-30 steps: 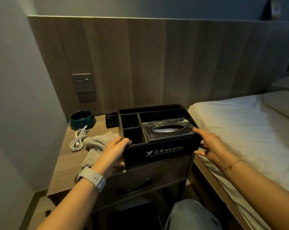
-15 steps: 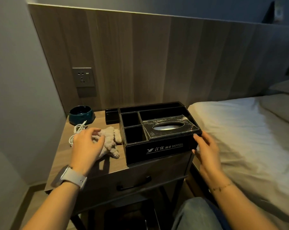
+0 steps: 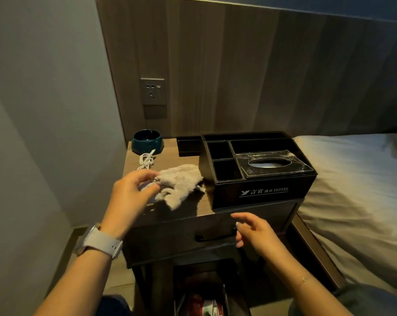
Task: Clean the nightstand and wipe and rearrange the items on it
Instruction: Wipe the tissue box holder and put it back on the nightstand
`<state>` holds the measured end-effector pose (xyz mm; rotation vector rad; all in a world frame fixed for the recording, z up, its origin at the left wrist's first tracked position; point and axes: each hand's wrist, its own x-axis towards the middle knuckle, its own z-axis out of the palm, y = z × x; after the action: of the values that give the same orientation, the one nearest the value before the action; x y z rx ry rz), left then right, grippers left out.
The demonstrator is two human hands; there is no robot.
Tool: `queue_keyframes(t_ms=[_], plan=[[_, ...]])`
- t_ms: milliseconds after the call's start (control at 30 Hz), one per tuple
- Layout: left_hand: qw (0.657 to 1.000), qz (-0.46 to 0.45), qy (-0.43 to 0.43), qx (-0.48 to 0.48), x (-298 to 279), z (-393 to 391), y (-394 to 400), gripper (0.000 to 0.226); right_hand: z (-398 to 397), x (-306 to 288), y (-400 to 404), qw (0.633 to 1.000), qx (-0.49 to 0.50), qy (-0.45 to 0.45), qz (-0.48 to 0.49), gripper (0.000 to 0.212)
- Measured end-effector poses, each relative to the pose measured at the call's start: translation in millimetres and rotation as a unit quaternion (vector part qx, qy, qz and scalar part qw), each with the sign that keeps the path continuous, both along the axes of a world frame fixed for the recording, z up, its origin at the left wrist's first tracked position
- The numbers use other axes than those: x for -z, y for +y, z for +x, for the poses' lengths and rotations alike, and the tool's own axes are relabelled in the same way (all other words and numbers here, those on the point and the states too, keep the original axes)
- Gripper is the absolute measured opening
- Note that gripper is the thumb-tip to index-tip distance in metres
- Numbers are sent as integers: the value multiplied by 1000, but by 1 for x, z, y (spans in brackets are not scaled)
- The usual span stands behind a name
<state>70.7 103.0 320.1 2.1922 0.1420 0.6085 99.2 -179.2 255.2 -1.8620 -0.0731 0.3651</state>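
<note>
My left hand [image 3: 129, 192] pinches the crumpled beige fluffy cloth [image 3: 179, 183] beside the black leather organiser box [image 3: 259, 172]; my right hand [image 3: 254, 229] hovers, fingers relaxed.

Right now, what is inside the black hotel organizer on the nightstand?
The black hotel organizer has open compartments that look dark and empty, though their floors are in shadow. Through the oval slot of its dusty tissue lid something pale shows; the rest beneath is covered.
</note>
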Motion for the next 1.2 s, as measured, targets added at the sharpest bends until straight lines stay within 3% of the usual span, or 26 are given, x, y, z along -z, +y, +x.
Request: queue_keyframes(t_ms=[133,233,300,400,533,767,900,967,1033,1100,1200], plan=[[1000,1,3,16,6,-26,2,23,-4,2,7,994,-18,-34,-102,28],[999,0,-33,25,8,-41,-1,25,-8,-15,23,999,7,24,-35,9],[998,-2,-49,34,7,-47,-5,26,-10,-31,39,994,21,101,27,32],[998,-42,-50,22,3,-47,-8,26,-4,-45,50,993,42,108,1,55],[995,-86,-59,-3,-7,-42,-9,27,3,-50,54,996,31,70,-55,56],[993,-84,-84,-17,-11,-48,-16,24,19,-51,69,995,21,91,-19,53],[988,-95,-120,-4,-19,-69,-20,24,24,-56,74,991,14,135,14,41],[989,-77,-123,33,-23,-77,-23,29,20,-59,71,981,0,180,74,53],[990,-47,-98,88,-21,-82,-29,32,13,-62,68,943,-45,276,183,70],[987,-32,-67,146,-13,-84,-35,33,4,-70,65,900,-66,336,270,73],[978,-38,-25,204,4,-92,-43,35,-22,-79,64,921,-98,275,259,48]])
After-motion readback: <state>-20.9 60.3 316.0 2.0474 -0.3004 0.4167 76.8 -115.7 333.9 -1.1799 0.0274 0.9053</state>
